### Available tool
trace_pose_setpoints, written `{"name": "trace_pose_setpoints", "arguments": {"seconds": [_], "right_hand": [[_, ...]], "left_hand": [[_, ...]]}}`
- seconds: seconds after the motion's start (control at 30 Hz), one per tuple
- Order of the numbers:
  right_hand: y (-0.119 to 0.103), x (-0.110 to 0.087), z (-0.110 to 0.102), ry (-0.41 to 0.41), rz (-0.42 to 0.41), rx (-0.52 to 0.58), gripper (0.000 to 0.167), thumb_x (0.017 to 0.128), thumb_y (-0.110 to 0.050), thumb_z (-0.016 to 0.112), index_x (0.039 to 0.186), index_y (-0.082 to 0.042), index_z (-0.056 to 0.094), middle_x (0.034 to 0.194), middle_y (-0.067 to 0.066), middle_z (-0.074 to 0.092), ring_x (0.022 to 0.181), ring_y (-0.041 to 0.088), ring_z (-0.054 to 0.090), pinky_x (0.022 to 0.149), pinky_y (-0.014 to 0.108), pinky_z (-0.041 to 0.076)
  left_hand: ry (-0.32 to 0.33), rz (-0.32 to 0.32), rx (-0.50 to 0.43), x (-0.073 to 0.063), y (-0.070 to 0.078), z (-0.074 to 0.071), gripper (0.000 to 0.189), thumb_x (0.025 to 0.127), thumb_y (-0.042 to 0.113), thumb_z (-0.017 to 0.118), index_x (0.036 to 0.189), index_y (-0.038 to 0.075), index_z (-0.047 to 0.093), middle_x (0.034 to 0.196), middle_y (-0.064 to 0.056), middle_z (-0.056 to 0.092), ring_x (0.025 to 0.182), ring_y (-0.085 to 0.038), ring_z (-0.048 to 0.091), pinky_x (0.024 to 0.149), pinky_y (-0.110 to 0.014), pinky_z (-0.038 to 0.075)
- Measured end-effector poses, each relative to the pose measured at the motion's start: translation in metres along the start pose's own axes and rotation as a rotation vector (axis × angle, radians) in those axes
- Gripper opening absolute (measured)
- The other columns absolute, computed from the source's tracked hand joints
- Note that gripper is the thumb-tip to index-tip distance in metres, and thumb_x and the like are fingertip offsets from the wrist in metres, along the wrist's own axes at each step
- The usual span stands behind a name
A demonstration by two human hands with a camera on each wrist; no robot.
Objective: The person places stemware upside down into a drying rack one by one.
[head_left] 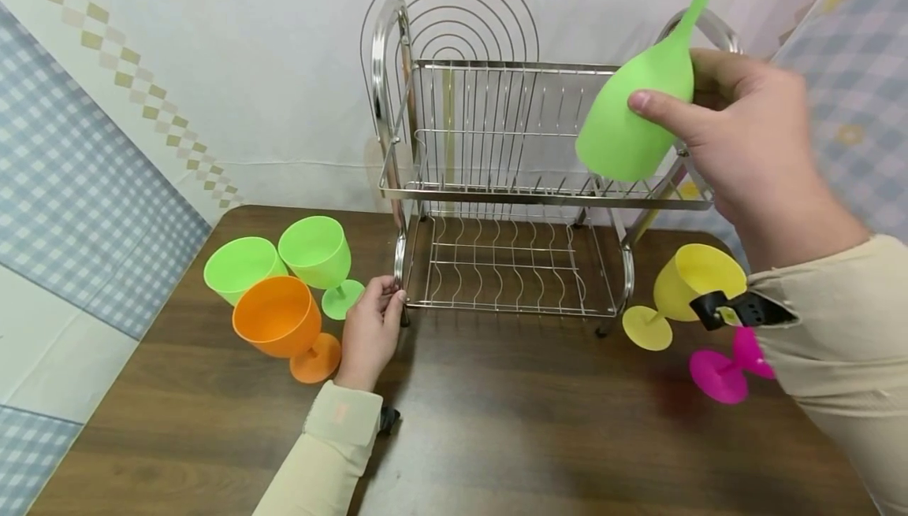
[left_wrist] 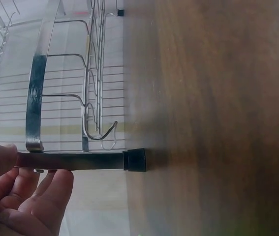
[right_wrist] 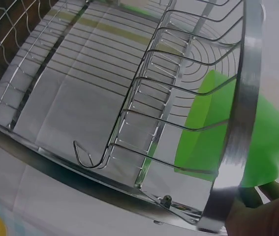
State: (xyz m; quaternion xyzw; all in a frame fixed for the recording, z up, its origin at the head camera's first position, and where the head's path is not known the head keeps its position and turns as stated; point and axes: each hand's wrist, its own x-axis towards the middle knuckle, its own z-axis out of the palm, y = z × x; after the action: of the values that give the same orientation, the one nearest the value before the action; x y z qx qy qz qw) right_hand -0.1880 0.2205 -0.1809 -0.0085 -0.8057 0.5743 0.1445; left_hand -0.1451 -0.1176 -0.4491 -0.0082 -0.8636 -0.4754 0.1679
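Note:
A two-tier metal dish rack (head_left: 496, 201) stands on the table. My right hand (head_left: 752, 122) grips a light green plastic goblet (head_left: 631, 118) by its bowl, thumb in front. The goblet is upside down, its foot at the top, over the right end of the upper tier. In the right wrist view the green goblet (right_wrist: 267, 142) shows behind the rack's front rail (right_wrist: 240, 108). My left hand (head_left: 372, 327) holds the rack's front left leg, its thumb and fingers either side of the leg (left_wrist: 80, 161) in the left wrist view.
Left of the rack stand two green goblets (head_left: 244, 264) and an orange goblet (head_left: 277, 319), upright. On the right are a yellow goblet (head_left: 695, 280) and a magenta goblet (head_left: 720, 376), partly hidden by my right sleeve. A pale curtain (head_left: 284, 67) hangs behind the wooden table (head_left: 496, 421).

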Motion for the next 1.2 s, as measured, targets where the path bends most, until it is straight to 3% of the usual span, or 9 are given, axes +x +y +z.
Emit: {"name": "trace_pose_setpoints", "arguments": {"seconds": [0.13,0.3,0.47,0.7,0.93,1.2], "right_hand": [[-0.003,0.000,0.003,-0.020,-0.005,-0.110,0.066,0.081,-0.031,0.085,0.140,-0.015,0.060,0.124,-0.001,0.066,0.116,0.011,0.058,0.093,0.012,0.048],[0.002,0.000,0.007,-0.057,-0.029,-0.307,0.071,0.087,-0.041,0.078,0.147,-0.013,0.051,0.141,0.005,0.060,0.131,0.014,0.053,0.111,0.027,0.043],[0.008,0.003,0.013,-0.115,-0.023,-0.437,0.075,0.092,-0.047,0.071,0.150,-0.008,0.045,0.144,0.015,0.055,0.127,0.024,0.054,0.107,0.035,0.048],[0.013,0.007,0.010,-0.151,-0.035,-0.586,0.071,0.096,-0.048,0.063,0.145,0.000,0.048,0.132,0.022,0.060,0.110,0.030,0.056,0.082,0.031,0.051],[0.012,0.011,0.009,-0.213,-0.030,-0.670,0.070,0.100,-0.047,0.056,0.142,0.008,0.045,0.129,0.031,0.058,0.110,0.041,0.056,0.092,0.056,0.048],[0.014,0.013,0.009,-0.250,-0.047,-0.737,0.070,0.101,-0.045,0.055,0.140,0.013,0.044,0.126,0.035,0.057,0.108,0.046,0.057,0.093,0.061,0.047]], "left_hand": [[0.001,-0.012,-0.001,-0.001,0.001,-0.001,0.019,0.100,0.012,0.062,0.116,0.002,0.062,0.114,-0.019,0.068,0.106,-0.032,0.070,0.090,-0.044,0.059],[-0.012,-0.024,0.005,-0.003,-0.001,0.000,0.020,0.101,0.014,0.061,0.117,0.003,0.061,0.115,-0.018,0.068,0.107,-0.032,0.070,0.090,-0.044,0.059],[0.008,-0.029,0.008,-0.004,-0.003,0.000,0.021,0.101,0.013,0.062,0.118,0.002,0.060,0.115,-0.018,0.069,0.107,-0.033,0.070,0.091,-0.046,0.058],[-0.011,-0.023,-0.007,-0.002,-0.003,0.003,0.021,0.102,0.015,0.060,0.118,0.001,0.060,0.116,-0.019,0.068,0.108,-0.032,0.069,0.092,-0.044,0.058],[-0.001,-0.025,-0.008,0.000,-0.001,0.003,0.021,0.102,0.014,0.060,0.118,0.001,0.060,0.116,-0.019,0.068,0.108,-0.032,0.069,0.092,-0.044,0.058],[0.004,-0.018,-0.002,-0.002,-0.002,0.003,0.021,0.102,0.014,0.060,0.117,0.000,0.060,0.114,-0.019,0.068,0.106,-0.032,0.070,0.090,-0.043,0.059]]}}
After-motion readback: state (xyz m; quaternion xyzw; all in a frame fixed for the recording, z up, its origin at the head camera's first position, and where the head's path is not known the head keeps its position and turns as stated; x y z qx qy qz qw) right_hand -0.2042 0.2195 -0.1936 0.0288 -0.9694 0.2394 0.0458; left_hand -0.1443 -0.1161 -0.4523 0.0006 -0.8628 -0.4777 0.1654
